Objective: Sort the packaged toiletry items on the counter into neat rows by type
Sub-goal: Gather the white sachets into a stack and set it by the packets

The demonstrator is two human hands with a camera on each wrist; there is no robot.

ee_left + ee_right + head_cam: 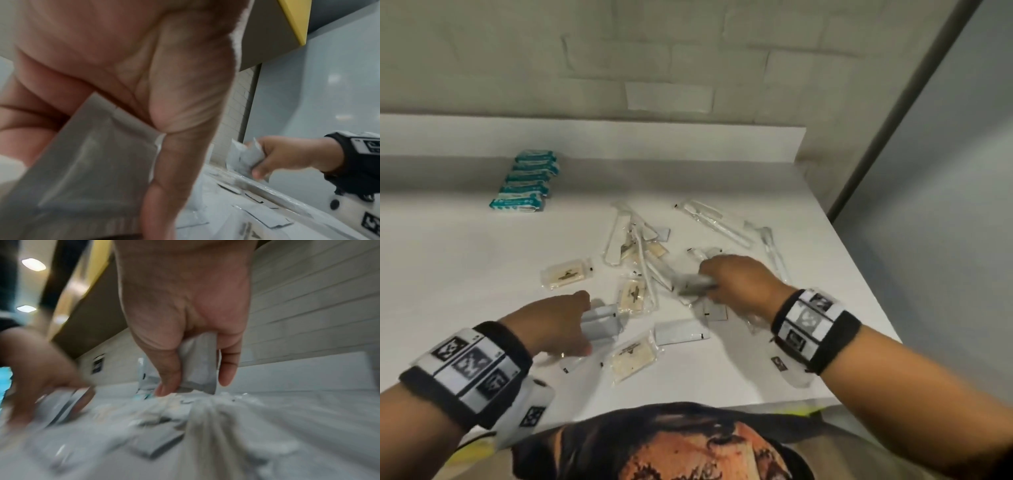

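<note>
On the white counter (pixel 465 260) lies a scattered pile of packets: beige soap sachets (pixel 567 273), grey-white flat sachets (pixel 681 331) and long clear-wrapped items (pixel 714 222). My left hand (pixel 571 325) grips a grey-white sachet (pixel 602 322) near the front; in the left wrist view that sachet (pixel 92 162) fills the frame under my palm. My right hand (pixel 736 284) grips several grey-white sachets (pixel 697 284) over the middle of the pile, seen pinched between thumb and fingers as sachets (pixel 200 363) in the right wrist view.
A neat row of teal-and-white packs (pixel 527 180) stands at the back left by the raised ledge (pixel 619 140). The counter ends at a right edge (pixel 859 274) beside a grey wall. More sachets lie by my right wrist (pixel 787 368).
</note>
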